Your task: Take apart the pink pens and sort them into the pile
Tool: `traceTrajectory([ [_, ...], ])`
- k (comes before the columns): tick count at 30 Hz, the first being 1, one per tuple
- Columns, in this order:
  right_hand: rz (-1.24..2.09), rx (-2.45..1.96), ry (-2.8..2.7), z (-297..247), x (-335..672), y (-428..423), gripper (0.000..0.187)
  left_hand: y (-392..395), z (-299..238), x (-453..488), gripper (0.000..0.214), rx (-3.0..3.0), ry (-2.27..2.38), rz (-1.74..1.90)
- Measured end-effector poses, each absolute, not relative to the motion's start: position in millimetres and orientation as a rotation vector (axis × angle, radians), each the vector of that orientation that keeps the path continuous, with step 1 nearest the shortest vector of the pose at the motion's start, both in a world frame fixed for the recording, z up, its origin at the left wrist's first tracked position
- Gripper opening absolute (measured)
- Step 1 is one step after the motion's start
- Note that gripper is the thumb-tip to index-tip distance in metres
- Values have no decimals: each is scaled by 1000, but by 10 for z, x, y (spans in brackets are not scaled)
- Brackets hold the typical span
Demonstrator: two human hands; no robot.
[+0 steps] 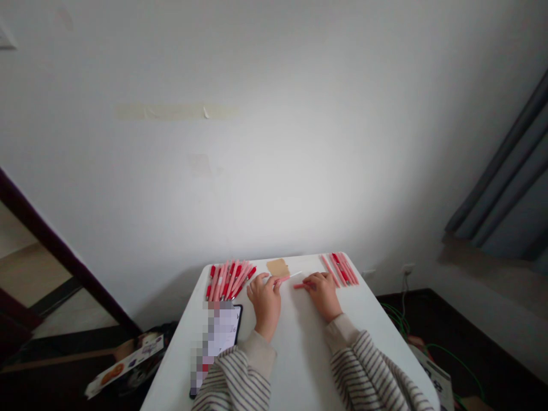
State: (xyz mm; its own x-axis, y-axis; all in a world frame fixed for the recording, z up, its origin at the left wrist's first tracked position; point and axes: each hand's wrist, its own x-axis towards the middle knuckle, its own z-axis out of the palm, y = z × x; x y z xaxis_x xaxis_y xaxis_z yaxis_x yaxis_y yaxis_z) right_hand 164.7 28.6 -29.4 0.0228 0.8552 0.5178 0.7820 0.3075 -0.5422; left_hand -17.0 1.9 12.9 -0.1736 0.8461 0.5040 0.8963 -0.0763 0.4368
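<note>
My left hand (265,299) rests on the white table (299,342), fingers pinched on a thin pale-pink pen piece (291,277) that points right. Just to its right, my right hand (323,294) is closed on a short red pen part (299,285). The two hands lie close together near the table's far edge. A row of several red and pink pens (230,279) lies to the left of my left hand. Another smaller group of pink and red pens (341,268) lies to the right of my right hand.
A small brown card (277,266) lies at the table's far edge between the pen groups. A phone (220,337) lies by my left forearm. A white wall stands behind the table. Boxes (124,365) sit on the floor at left, green cables (445,354) at right, a grey curtain (509,188) beyond.
</note>
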Motion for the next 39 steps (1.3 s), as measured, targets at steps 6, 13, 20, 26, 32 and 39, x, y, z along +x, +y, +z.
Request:
traceTrajectory([
  [6,157,-1454,-1722,-243,1646,268,11,19,140,-177,18,-1966,-2097,-1085],
  [13,109,-1445,-1643,-201,1665,252,23,23,140,-179,19,-1949,-2095,-1098],
  [20,80,-1458,-1577,-185,1657,244,28,24,139,-182,20,-1942,-2087,-1104],
  [26,61,-1462,-1565,-168,1660,237,28,33,115,-184,19,-1939,-2067,-1092],
  [32,7,-1481,-1500,-170,1683,242,28,38,125,-186,20,-1943,-2084,-1087],
  [39,5,-1477,-1497,-178,1679,246,29,34,124,-182,21,-1948,-2075,-1103],
])
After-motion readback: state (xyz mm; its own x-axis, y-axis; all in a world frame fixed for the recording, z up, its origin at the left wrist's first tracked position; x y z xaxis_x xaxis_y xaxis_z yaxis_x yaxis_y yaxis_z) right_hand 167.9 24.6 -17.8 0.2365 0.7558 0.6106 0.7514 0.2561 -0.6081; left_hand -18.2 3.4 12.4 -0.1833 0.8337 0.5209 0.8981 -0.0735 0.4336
